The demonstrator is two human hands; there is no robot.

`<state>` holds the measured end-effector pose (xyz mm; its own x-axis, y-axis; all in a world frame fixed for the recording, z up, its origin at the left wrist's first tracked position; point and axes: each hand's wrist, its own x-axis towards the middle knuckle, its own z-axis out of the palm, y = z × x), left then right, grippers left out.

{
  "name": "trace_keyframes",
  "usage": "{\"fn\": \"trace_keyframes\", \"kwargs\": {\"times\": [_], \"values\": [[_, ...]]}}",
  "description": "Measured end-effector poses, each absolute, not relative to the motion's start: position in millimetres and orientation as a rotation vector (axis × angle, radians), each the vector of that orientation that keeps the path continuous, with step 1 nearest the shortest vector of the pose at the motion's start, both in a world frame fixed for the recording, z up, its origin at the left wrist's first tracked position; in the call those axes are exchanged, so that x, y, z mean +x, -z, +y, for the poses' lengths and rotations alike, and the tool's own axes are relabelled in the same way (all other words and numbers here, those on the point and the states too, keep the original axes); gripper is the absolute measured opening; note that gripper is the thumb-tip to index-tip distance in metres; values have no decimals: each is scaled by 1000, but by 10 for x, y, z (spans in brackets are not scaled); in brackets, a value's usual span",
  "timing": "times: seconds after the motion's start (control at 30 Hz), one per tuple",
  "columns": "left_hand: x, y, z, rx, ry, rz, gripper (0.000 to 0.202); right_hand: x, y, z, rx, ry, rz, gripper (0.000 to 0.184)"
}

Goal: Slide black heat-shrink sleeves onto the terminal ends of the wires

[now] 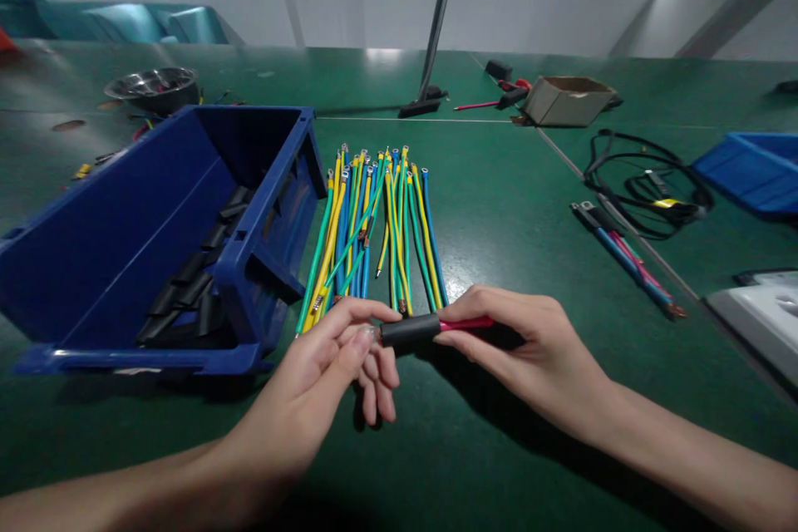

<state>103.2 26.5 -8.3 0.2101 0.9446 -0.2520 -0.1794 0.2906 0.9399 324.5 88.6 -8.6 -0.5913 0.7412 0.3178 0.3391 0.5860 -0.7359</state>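
Centrally, a black sleeve point(410, 331) lies level between both hands, a red wire point(466, 323) running into its three o'clock end. Right hand point(529, 332) clamps that wire between thumb and forefinger; left hand point(327, 366) curls at the sleeve's nine o'clock end, whether gripping I cannot tell. Coloured cables point(395, 224) lie at twelve o'clock, a blue bin point(125, 224) at ten.

Left forearm point(150, 465) angles in from bottom left, right forearm point(692, 440) from the lower right. Left hand point(340, 357) is kinda palm-up, thumb folded in, index stretched out, other fingers loosely curled. Right hand point(536, 337) has thumb and index pinched.
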Motion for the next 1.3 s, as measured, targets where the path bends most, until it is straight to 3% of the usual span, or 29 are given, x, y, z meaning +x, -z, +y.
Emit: {"fn": "trace_keyframes", "kwargs": {"times": [0.7, 1.03, 1.3], "values": [[1033, 86, 244, 1018, -924, 1123, 28, 3255, 130, 888, -809, -883, -2170, 9], [1034, 102, 257, 914, -971, 1085, 40, 3238, 124, 911, -908, -1075, -2136, 12], [981, 182, 233, 821, -1040, 931, 30, 3227, 120, 921, -936, -1149, -2163, 15]]}}
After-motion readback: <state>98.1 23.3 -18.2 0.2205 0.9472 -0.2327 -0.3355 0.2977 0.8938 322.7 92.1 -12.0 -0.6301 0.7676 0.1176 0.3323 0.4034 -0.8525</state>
